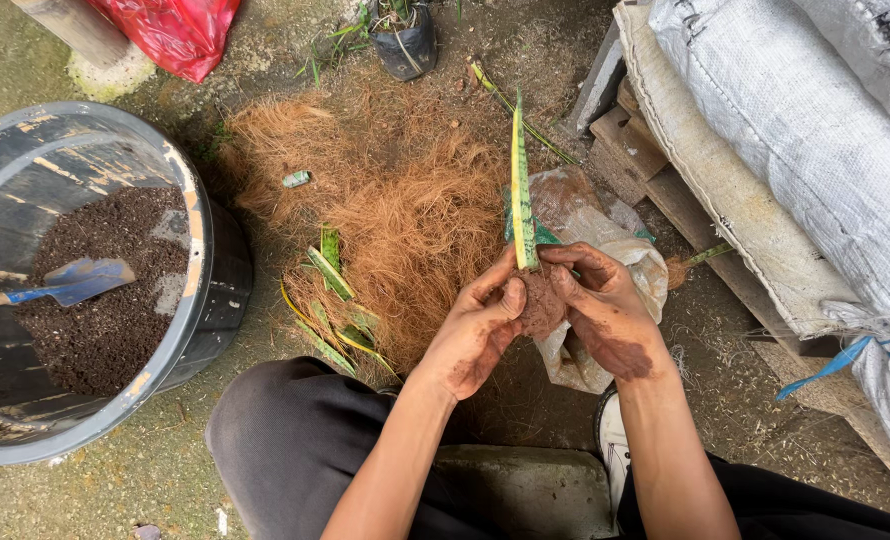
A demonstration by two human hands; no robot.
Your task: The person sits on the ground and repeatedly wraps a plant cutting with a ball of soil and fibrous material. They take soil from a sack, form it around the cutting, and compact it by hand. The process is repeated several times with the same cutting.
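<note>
My left hand [475, 330] and my right hand [605, 310] are both wrapped around a brown ball of soil and fibre [539, 305]. A long green leaf with yellow edges [520, 185] stands up out of that ball, held between my fingertips. Both hands are smeared with dirt. Under them lies a crumpled clear plastic bag [605, 235]. A heap of orange-brown coconut fibre [395, 200] spreads on the ground just left of my hands.
A large grey tub [200, 260] of dark soil with a blue-bladed trowel [70, 283] stands at the left. Cut leaf pieces [330, 275] lie by the fibre. White woven sacks [815, 130] on wooden pallets fill the right. A red bag [170, 30] lies at top left.
</note>
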